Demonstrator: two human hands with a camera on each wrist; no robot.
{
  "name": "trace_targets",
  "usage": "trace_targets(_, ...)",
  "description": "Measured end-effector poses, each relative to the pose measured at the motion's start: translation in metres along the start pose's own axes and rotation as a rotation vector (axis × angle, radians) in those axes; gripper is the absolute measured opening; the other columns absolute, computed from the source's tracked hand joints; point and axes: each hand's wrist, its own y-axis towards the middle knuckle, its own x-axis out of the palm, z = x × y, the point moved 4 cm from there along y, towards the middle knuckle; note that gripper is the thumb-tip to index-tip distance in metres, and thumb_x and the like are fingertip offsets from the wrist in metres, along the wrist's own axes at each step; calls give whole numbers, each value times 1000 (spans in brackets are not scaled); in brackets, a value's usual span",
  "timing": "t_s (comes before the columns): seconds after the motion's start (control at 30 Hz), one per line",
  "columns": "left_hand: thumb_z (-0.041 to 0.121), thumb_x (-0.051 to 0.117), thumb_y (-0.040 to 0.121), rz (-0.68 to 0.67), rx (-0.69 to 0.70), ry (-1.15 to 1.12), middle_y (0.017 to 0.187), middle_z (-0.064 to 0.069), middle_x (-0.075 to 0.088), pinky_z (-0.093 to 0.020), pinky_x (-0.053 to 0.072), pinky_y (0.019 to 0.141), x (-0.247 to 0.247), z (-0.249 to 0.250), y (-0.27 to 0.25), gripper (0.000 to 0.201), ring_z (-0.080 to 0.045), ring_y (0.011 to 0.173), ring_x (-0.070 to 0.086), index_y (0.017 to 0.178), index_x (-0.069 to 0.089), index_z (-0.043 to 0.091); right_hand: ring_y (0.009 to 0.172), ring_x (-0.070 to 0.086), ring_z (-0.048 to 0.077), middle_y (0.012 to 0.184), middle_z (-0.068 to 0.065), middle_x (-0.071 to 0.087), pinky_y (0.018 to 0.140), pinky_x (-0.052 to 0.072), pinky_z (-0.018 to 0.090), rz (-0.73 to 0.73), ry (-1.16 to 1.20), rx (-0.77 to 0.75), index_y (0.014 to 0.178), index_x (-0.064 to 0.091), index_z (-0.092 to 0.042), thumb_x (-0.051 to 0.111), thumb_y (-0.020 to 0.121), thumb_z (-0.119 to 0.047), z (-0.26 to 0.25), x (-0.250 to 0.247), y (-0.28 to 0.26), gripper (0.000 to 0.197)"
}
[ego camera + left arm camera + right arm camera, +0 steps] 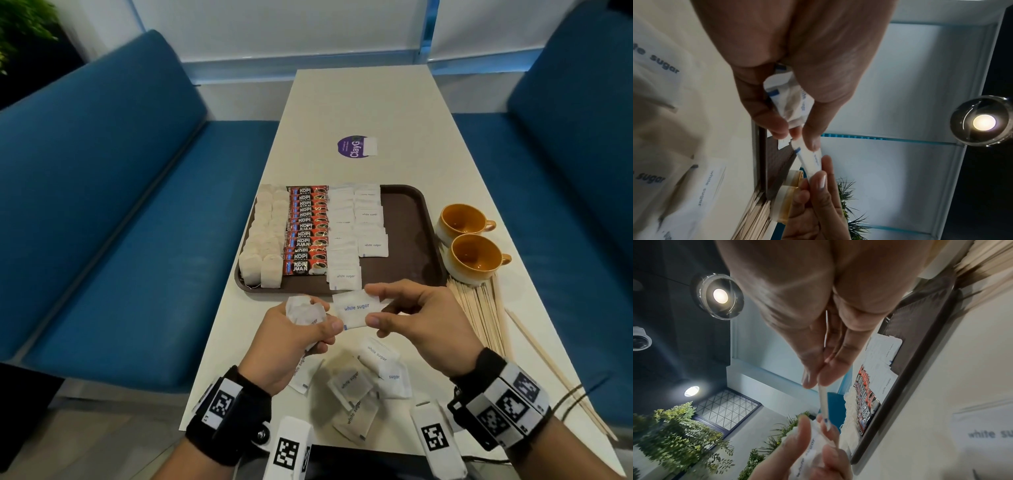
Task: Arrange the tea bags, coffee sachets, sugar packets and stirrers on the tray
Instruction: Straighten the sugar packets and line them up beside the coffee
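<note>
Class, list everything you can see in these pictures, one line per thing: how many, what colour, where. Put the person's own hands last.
tray: one, brown, mid-table.
tea bags: two rows, off-white, tray's left side.
coffee sachets: one column, red, beside the tea bags.
sugar packets on the tray: two columns, white, right of the coffee.
loose sugar packets: several, white, on the table near the person.
stirrers: a bundle, pale wood, on the table right of the tray.
cups: two, orange inside, right of the tray.
sticker: one, purple, far table.
benches: two, blue, either side.
table: one, cream.
left hand: grips a bunch of white sugar packets.
right hand: pinches one white sugar packet.
</note>
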Motion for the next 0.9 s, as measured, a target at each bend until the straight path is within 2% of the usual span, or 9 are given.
trace_targets(0.1,-4,82,77,-5,-27,16,82,-9,71,-26,50,59,-1,-5,1,39,-20,65,61,110,62,-2,68,74,24,96,2,76,79,59,23,3,6,-30,110,79,-23,87,66,-24,0,0,1,45)
trace_targets(0.2,-2,83,78,-20,-24,31,79,-10,69,-27,47,56,-1,-5,1,33,-19,63,59,105,63,-1,69,74,24,98,2,76,78,59,24,-6,9,-46,111,78,-23,86,67,-24,0,-1,2,44)
trace_targets(0.37,5,85,68,-38,39,16,78,-12,67,-28,44,54,0,2,0,38,-22,61,58,99,63,2,68,73,25,98,1,76,75,58,24,-3,29,-46,111,78,-19,87,70,-16,4,-2,4,42)
trace_targets(0.5,5,84,69,-55,48,4,79,-13,66,-29,44,55,2,2,-1,35,-24,62,58,99,64,2,71,74,26,99,0,78,72,61,28,-16,46,-26,109,78,-19,85,76,-10,5,-3,7,35)
trace_targets(0.6,6,84,71,-82,25,33,80,-12,64,-30,45,57,1,0,1,38,-24,65,58,102,63,2,73,75,29,99,0,77,73,63,32,-46,47,-29,108,79,-19,83,78,-10,5,-2,7,32)
trace_targets(0.67,10,83,72,-108,-9,57,79,-10,62,-28,45,57,1,0,3,34,-22,66,57,100,64,5,73,75,27,98,0,78,75,62,30,-62,13,-25,106,79,-20,83,79,-10,5,-2,6,29)
trace_targets(0.8,18,85,81,-31,-67,5,76,-7,57,-25,41,52,0,2,8,26,-19,61,53,97,66,10,76,75,26,100,-5,77,73,61,27,-115,-30,0,103,80,-23,84,80,-7,7,1,6,28)
trace_targets(0.9,12,78,85,26,-46,16,77,-8,59,-25,40,50,-1,2,11,16,-19,59,53,96,68,7,77,75,27,103,-8,76,71,60,26,-143,-39,2,103,80,-21,84,79,-3,7,5,6,29)
